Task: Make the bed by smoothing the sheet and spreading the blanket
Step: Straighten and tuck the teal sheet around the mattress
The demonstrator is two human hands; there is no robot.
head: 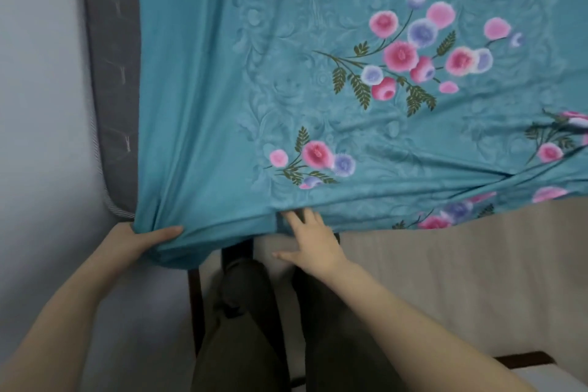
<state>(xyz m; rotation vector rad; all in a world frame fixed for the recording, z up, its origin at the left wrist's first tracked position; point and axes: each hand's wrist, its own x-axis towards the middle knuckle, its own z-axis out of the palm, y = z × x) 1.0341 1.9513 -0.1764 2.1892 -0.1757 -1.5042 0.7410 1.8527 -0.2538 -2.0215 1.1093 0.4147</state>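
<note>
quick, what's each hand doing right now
Left hand: gripping the bunched corner of the sheet.
Right hand: open, fingertips at the sheet's edge.

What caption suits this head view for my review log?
Left hand grips the bunched corner of the teal floral sheet at the grey mattress edge; right hand touches the hem with straight fingers.

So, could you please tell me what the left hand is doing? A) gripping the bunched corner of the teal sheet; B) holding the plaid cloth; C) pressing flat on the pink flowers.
A: the left hand grips the gathered corner of the teal sheet, thumb on top, just by the bare grey mattress.
</note>
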